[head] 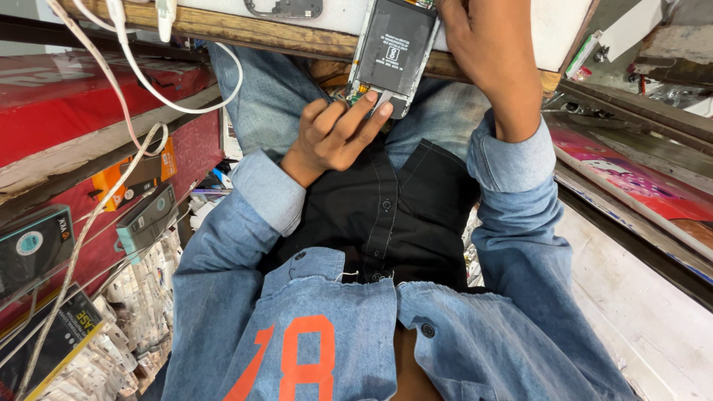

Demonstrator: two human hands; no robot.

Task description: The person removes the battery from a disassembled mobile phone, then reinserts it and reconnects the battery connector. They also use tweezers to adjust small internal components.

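Note:
An opened phone (392,52) with its back cover off shows a black battery and a strip of circuit board. It lies on the edge of a wooden-rimmed white worktop (245,30), jutting out over my lap. My left hand (334,137) pinches the phone's lower end, index and middle fingertips pressed on a pale part there. My right hand (466,33) grips the phone's upper right side; its fingers are cut off by the frame's top edge. Both arms wear blue denim sleeves.
White cables (134,70) hang from the worktop at left. Packaged phone accessories (145,219) hang on a red display at left. A metal part (284,7) lies on the worktop. Pink-printed boards (631,182) and a white surface are at right.

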